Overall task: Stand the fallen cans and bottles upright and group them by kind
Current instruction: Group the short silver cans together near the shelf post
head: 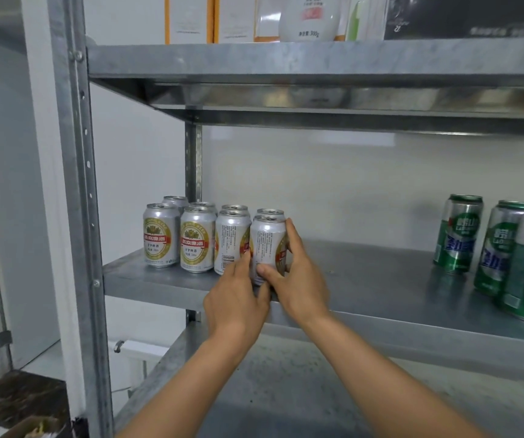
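Several silver beer cans with gold and red labels stand upright in two rows at the left of the metal shelf [365, 279]. The front right silver can [267, 240] is held between both hands. My right hand [298, 279] wraps its right side and base. My left hand [238, 295] presses its fingertips against the can's lower left side. Three taller green cans [458, 235] stand upright together at the shelf's right end, one partly cut off by the frame edge.
A grey steel upright [77, 200] rises at the left. The shelf above [317, 61] carries boxes and a white jar [309, 18]. A lower shelf [286, 390] lies beneath my arms. White wall closes the back.
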